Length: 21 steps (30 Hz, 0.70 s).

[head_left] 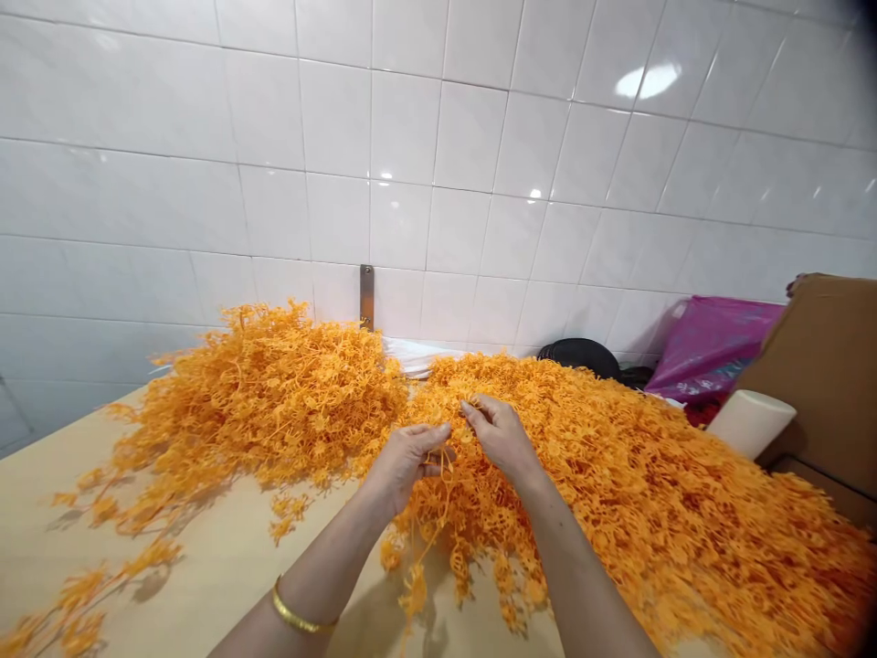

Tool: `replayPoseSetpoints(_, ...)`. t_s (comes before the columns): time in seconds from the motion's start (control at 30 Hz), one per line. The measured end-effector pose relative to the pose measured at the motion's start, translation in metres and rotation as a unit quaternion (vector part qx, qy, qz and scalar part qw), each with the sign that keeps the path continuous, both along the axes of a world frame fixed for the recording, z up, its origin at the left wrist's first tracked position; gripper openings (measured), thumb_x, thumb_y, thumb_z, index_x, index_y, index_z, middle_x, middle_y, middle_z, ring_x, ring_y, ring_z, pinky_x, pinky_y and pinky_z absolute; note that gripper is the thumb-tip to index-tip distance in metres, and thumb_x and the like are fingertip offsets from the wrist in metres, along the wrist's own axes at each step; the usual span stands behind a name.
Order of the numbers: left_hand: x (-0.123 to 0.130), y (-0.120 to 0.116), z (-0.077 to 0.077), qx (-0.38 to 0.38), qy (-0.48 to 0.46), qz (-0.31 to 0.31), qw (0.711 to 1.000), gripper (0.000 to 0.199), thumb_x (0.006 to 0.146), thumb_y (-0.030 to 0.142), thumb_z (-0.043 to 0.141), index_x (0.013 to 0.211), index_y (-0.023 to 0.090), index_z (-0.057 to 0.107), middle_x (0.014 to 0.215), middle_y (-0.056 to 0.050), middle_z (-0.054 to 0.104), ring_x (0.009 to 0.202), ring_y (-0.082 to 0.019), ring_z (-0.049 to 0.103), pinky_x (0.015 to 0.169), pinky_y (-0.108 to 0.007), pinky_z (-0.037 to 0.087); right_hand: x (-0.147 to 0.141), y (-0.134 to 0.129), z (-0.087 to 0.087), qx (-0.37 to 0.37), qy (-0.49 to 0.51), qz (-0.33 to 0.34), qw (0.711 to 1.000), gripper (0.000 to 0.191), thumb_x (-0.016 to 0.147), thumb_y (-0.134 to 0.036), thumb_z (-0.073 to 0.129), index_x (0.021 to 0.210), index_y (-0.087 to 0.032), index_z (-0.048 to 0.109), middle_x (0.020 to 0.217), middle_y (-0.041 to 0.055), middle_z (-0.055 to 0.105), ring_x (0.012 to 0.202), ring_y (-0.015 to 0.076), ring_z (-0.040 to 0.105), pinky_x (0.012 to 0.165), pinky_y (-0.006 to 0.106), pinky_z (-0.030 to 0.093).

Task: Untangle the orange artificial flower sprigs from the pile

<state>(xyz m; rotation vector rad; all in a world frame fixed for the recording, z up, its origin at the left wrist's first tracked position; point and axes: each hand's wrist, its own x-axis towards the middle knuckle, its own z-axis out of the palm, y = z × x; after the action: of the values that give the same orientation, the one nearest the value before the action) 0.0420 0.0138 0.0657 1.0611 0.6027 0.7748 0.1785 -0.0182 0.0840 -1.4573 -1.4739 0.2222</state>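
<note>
Two heaps of orange artificial flower strands lie on the table: a smaller left heap [274,393] and a larger right heap [637,475]. Near the middle, my left hand [407,461] pinches an orange strand [416,585], which hangs below its fingers toward the table. My right hand [499,434] is just to the right and slightly higher, thumb and fingertips pressed together at the edge of the right heap. What lies between those fingertips is too small to make out among the orange pieces. The two hands do not touch.
The pale table [226,557] carries loose strands [86,594] at the front left. Behind the heaps are a metal strip [367,297], white material [415,355] and a black round object [582,355]. A purple bag [716,347], white roll [752,422] and cardboard box [822,366] stand right.
</note>
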Motion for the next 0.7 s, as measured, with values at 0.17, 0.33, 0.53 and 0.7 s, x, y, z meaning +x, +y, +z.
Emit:
replayPoseSetpoints(0.17,0.008,-0.001,-0.010,-0.038,-0.030,0.028,0.998,0.020,0.063,0.028,0.062,0.069,0.010,0.056,0.051,-0.003,0.057,0.047,-0.009,0.050,0.051,-0.021,0.037,-0.011,0.001,-0.001,-0.010,0.113,0.028,0.993,0.031,0.074,-0.048,0.045,0.071,-0.017,0.049,0.060,-0.0011,0.047,0.053,0.0104,0.041,0.049,0.021,0.031)
replayPoseSetpoints(0.33,0.007,0.005,-0.010,-0.083,-0.086,0.084,0.989,0.016,0.063,0.023,0.062,0.070,0.012,0.054,0.052,-0.001,0.056,0.048,-0.009,0.052,0.051,-0.021,0.037,-0.013,0.001,-0.003,-0.094,0.167,0.103,0.976,0.039,0.068,-0.053,0.051,0.068,-0.014,0.052,0.064,0.0010,0.050,0.058,0.0108,0.045,0.054,0.022,0.036)
replayPoseSetpoints(0.53,0.007,-0.002,-0.006,-0.073,-0.082,0.053,0.992,0.017,0.064,0.024,0.062,0.064,0.012,0.050,0.035,0.010,0.026,0.031,-0.001,0.023,0.037,-0.016,0.018,-0.012,0.009,-0.015,-0.059,0.145,0.076,0.985,0.038,0.070,-0.050,0.049,0.053,-0.015,0.046,0.053,-0.0008,0.046,0.051,0.0103,0.044,0.049,0.022,0.035)
replayPoseSetpoints(0.7,0.011,-0.014,-0.004,-0.046,-0.043,0.000,0.998,0.020,0.067,0.031,0.059,0.066,0.014,0.050,0.036,0.010,0.021,0.031,-0.002,0.014,0.037,-0.019,0.010,0.000,0.012,-0.019,-0.001,0.132,-0.045,0.990,0.036,0.073,-0.046,0.044,0.051,-0.017,0.043,0.049,0.0003,0.045,0.046,0.0107,0.041,0.044,0.022,0.032)
